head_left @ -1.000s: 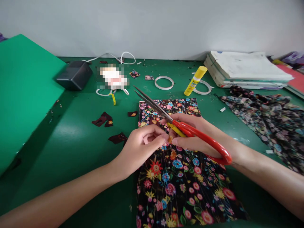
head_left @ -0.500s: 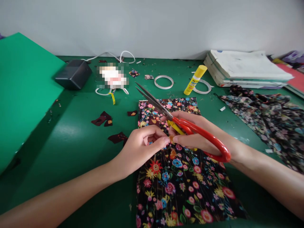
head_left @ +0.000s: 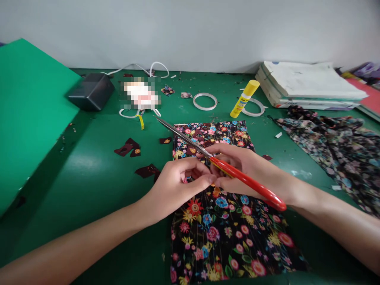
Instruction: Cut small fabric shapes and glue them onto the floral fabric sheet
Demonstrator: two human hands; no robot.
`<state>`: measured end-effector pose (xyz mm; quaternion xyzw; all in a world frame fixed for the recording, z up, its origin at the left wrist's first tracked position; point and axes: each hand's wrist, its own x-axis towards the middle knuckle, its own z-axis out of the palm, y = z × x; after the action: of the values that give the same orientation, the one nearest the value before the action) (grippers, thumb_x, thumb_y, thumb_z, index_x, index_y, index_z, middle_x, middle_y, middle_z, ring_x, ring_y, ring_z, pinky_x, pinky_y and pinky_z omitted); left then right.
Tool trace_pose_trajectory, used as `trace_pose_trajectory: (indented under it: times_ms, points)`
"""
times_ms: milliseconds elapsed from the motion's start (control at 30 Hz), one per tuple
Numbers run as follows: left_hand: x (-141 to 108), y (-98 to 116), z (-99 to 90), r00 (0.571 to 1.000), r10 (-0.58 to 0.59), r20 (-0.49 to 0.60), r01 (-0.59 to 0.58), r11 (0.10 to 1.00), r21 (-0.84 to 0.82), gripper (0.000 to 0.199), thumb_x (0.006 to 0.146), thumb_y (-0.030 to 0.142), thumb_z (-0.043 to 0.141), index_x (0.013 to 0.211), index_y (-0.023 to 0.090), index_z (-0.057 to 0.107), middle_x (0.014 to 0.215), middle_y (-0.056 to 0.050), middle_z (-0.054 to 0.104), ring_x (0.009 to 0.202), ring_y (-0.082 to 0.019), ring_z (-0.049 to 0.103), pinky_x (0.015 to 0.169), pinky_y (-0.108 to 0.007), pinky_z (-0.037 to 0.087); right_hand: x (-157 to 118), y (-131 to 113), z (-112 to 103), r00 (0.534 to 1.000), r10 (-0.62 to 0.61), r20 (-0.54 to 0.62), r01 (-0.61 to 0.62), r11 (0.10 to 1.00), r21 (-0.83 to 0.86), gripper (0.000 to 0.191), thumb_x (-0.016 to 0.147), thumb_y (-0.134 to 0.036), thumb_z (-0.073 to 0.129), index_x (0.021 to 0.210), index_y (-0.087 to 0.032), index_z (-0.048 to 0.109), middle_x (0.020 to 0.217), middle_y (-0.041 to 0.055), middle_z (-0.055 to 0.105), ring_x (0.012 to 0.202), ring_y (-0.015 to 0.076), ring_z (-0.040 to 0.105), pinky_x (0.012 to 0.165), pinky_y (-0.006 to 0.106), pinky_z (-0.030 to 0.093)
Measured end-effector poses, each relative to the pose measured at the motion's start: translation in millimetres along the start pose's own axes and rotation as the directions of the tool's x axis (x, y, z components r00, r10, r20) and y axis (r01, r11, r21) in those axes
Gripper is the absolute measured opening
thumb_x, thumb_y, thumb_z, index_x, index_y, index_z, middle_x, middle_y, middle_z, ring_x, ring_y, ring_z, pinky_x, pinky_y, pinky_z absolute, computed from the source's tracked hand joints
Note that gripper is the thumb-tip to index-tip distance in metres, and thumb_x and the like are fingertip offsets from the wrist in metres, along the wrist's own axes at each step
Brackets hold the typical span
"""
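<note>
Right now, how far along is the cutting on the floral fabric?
Done: several dark offcuts lie on the green table, so some pieces look already cut. In hand: the right hand holds the red scissors, blades closed, while the left hand meets it fingertip to fingertip; what they pinch is hidden. Left: the floral fabric sheet looks mostly uncut.

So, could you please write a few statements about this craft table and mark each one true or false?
1. The right hand holds the red-handled scissors. True.
2. The scissors' blades point toward the stack of books. False: they point up and left, toward the white cable.
3. The yellow glue stick lies on the floral fabric. False: it rests on the green table, beyond the fabric.
4. The left hand meets the right hand above the floral fabric. True.
5. Dark fabric scraps lie left of the floral fabric. True.
</note>
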<state>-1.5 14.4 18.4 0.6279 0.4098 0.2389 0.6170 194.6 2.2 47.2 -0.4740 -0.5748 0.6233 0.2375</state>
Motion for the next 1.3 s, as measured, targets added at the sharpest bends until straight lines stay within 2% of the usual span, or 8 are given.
trace_pose_trajectory:
  times_ms: [133,300,433,567,733,867,1067,1300]
  points:
    - [-0.4,2.2,-0.1,1.000,0.022,-0.001,-0.022,1.000,-0.009,0.018,0.089,0.031,0.067,0.078,0.017,0.065,0.074,0.001,0.063,0.068,-0.013,0.054,0.059,-0.024,0.038,2.9,-0.6,-3.0,1.000,-0.013,-0.027,0.013,1.000,-0.018,0.050,0.078,-0.011,0.068,0.126,-0.018,0.055,0.078,-0.0048,0.061,0.063,0.0084,0.053,0.054,0.021,0.043]
    - [-0.3,0.0,-0.6,0.999,0.042,0.026,-0.043,0.999,0.019,0.015,0.088,0.030,0.067,0.080,0.017,0.067,0.078,-0.001,0.065,0.074,-0.015,0.058,0.063,-0.026,0.042,2.6,3.4,-6.7,0.997,-0.057,-0.053,0.057,0.998,-0.007,0.040,0.082,-0.010,0.066,0.120,-0.021,0.058,0.077,-0.0060,0.061,0.065,0.0085,0.055,0.060,0.022,0.044]
    - [-1.2,-0.6,-0.9,1.000,0.024,0.000,-0.024,0.999,-0.020,0.013,0.089,0.030,0.067,0.085,0.018,0.068,0.082,-0.002,0.068,0.079,-0.016,0.063,0.068,-0.025,0.046,1.1,4.1,-10.0,0.998,-0.044,-0.042,0.048,0.994,0.100,0.037,0.089,-0.016,0.067,0.123,-0.022,0.055,0.083,-0.0054,0.060,0.065,0.0064,0.053,0.051,0.019,0.038]
    - [-1.4,0.6,-0.7,0.998,0.026,-0.054,-0.029,0.998,-0.050,0.013,0.091,0.029,0.066,0.084,0.018,0.067,0.077,0.002,0.065,0.072,-0.012,0.059,0.066,-0.022,0.045,1.8,1.1,-10.5,0.999,-0.047,-0.010,0.047,0.996,0.080,0.019,0.087,-0.016,0.069,0.101,-0.020,0.057,0.083,-0.0053,0.060,0.061,0.0050,0.050,0.050,0.019,0.037]
    - [0.2,1.1,0.3,0.997,0.044,-0.057,-0.047,0.998,-0.048,0.014,0.091,0.028,0.063,0.081,0.018,0.064,0.074,0.002,0.063,0.068,-0.012,0.056,0.064,-0.022,0.045,1.7,-0.1,-7.0,0.998,-0.066,-0.006,0.067,0.995,0.071,0.031,0.083,-0.013,0.068,0.109,-0.021,0.055,0.082,-0.0047,0.060,0.069,0.0092,0.055,0.060,0.022,0.044]
    - [0.1,1.1,0.1,0.998,0.037,-0.045,-0.040,0.997,-0.061,0.015,0.090,0.028,0.063,0.079,0.018,0.063,0.074,0.001,0.064,0.070,-0.013,0.059,0.065,-0.024,0.046,0.6,1.0,-8.0,0.998,-0.070,-0.005,0.070,0.997,0.016,0.023,0.085,-0.013,0.063,0.106,-0.021,0.056,0.080,-0.0049,0.058,0.066,0.0085,0.052,0.059,0.022,0.043]
    - [-0.7,0.2,-0.1,0.997,0.072,-0.010,-0.072,0.997,-0.020,0.015,0.090,0.028,0.061,0.081,0.017,0.066,0.081,-0.002,0.068,0.079,-0.016,0.062,0.072,-0.027,0.048,0.9,0.6,-7.0,0.998,-0.026,0.051,0.026,1.000,0.010,0.045,0.081,-0.012,0.065,0.124,-0.020,0.053,0.081,-0.0045,0.059,0.066,0.0086,0.052,0.056,0.022,0.040]
    - [1.1,0.1,-1.2,0.994,0.103,0.043,-0.105,0.994,0.041,0.015,0.088,0.024,0.064,0.075,0.017,0.064,0.072,0.001,0.063,0.070,-0.012,0.058,0.060,-0.023,0.042,1.3,2.4,-5.1,0.999,-0.033,0.022,0.033,0.999,-0.005,0.051,0.084,-0.018,0.067,0.132,-0.016,0.051,0.083,-0.0033,0.060,0.067,0.0088,0.052,0.057,0.022,0.042]
